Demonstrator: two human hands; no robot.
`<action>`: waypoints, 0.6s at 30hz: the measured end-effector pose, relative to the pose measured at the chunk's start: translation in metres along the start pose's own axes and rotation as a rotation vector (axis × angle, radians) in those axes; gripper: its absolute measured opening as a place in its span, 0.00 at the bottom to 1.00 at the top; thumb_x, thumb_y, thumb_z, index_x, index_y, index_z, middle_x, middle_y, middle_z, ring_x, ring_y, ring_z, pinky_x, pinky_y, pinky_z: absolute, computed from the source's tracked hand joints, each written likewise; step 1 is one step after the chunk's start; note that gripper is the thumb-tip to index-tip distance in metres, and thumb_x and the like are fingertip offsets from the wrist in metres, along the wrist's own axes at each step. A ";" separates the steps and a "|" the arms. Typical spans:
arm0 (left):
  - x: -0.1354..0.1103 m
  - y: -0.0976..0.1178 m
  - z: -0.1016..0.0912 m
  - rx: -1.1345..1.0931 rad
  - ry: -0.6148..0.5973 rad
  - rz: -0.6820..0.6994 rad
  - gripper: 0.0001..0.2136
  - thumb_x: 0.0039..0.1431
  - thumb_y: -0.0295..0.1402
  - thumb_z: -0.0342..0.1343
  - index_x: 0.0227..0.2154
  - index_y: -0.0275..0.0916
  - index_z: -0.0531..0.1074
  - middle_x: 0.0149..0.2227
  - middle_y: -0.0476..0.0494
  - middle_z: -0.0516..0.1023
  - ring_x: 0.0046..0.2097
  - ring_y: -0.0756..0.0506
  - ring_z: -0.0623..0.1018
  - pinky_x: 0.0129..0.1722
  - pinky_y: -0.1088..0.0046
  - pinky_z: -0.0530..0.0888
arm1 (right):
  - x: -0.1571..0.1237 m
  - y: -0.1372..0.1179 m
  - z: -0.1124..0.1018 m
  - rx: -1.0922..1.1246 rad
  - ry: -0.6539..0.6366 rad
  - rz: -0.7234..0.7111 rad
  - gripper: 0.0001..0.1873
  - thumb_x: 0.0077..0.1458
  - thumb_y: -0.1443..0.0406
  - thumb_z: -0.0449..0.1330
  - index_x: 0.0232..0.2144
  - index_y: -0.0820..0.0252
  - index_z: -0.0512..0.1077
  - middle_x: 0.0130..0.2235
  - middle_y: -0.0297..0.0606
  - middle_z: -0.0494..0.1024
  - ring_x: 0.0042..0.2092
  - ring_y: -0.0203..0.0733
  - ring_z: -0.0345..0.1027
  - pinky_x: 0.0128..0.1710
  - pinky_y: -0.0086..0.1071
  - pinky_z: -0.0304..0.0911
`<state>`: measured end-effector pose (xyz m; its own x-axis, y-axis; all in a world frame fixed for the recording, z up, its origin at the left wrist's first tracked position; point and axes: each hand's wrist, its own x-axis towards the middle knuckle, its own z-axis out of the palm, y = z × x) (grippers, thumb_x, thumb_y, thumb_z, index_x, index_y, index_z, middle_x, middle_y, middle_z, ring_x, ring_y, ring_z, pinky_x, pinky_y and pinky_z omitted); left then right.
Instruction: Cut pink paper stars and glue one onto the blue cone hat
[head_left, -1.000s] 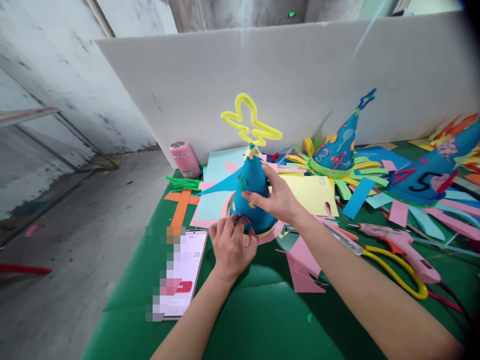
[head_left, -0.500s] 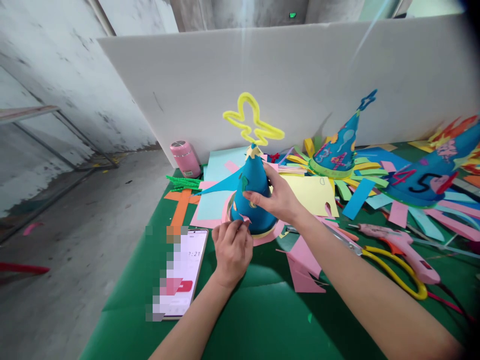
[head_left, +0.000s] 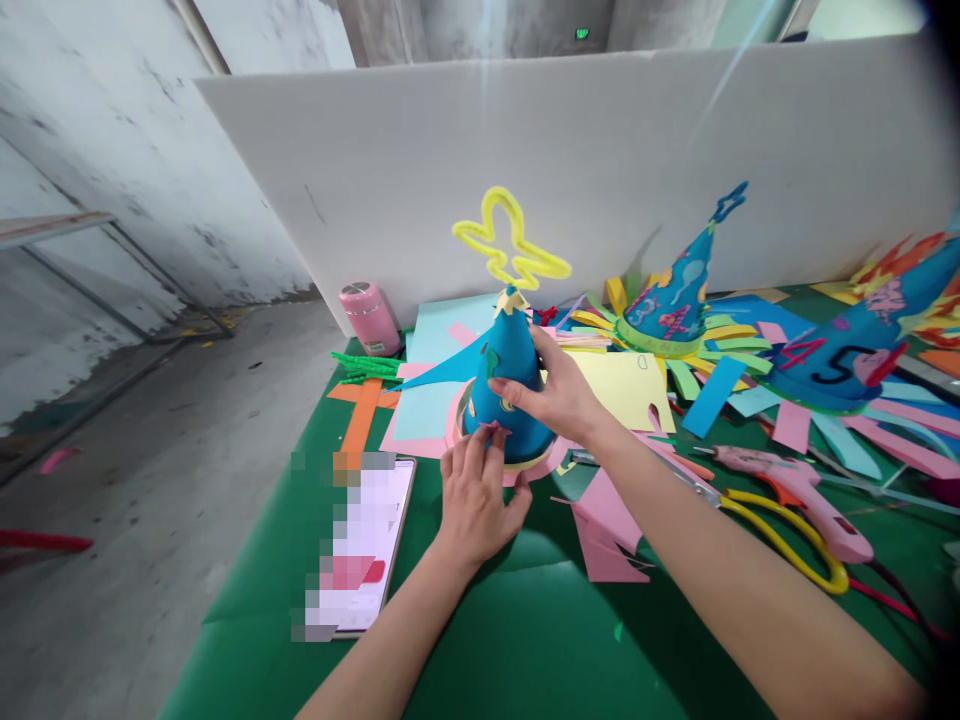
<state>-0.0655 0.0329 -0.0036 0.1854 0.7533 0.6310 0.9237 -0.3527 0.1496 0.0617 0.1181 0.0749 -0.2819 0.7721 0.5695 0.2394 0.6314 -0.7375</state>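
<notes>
**Left hand moving back up to the cone**

Since half a second ago, the left hand has been lifting off the desk and closing the small gap to the blue cone hat. Its fingers are now stretching out flat with the thumb spreading aside. The tips are pressing a small pink scrap against the cone's lower face, so they are not clenching anything. Just left of that wrist, a phone is lying flat on the green cover.

The cone is standing upright on a pink paper ring, near the middle of the desk. A yellow pipe-cleaner star is rising from its tip. The right hand is reaching in from the right, and its fingers are wrapping around the cone's middle and grasping it firmly.

Below the right forearm, a jagged pink offcut is lying on the cover. To the right, yellow-handled scissors and a pink glue gun are lying side by side.

Behind the cone, a yellow sheet is lying flat. Further back, a second decorated hat is standing upright among coloured strips. A larger numbered hat is lying tilted at the far right. At the far left corner, a pink bottle is standing against the white board.
</notes>
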 end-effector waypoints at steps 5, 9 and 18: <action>-0.009 -0.004 -0.009 -0.104 0.024 0.063 0.27 0.48 0.29 0.52 0.53 0.32 0.54 0.50 0.29 0.67 0.51 0.36 0.67 0.45 0.58 0.64 | 0.002 0.004 -0.004 0.039 -0.024 0.009 0.28 0.44 0.57 0.61 0.48 0.54 0.60 0.48 0.39 0.69 0.46 0.50 0.64 0.45 0.46 0.61; -0.014 -0.015 -0.024 -0.166 0.188 0.043 0.18 0.48 0.23 0.51 0.45 0.36 0.63 0.44 0.34 0.71 0.46 0.40 0.71 0.42 0.61 0.66 | 0.004 0.006 -0.008 0.081 -0.061 0.006 0.32 0.43 0.58 0.62 0.51 0.56 0.58 0.45 0.39 0.71 0.43 0.47 0.66 0.43 0.42 0.63; -0.001 -0.023 -0.027 -0.149 0.269 -0.144 0.13 0.48 0.30 0.55 0.39 0.38 0.67 0.37 0.39 0.71 0.41 0.40 0.71 0.41 0.58 0.66 | -0.013 0.009 -0.015 0.035 -0.083 0.076 0.46 0.41 0.54 0.64 0.58 0.52 0.46 0.58 0.42 0.58 0.58 0.50 0.50 0.53 0.48 0.52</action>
<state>-0.0959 0.0253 0.0126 -0.0572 0.6349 0.7705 0.8711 -0.3453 0.3492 0.0819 0.1147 0.0662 -0.3403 0.8083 0.4805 0.2305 0.5671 -0.7907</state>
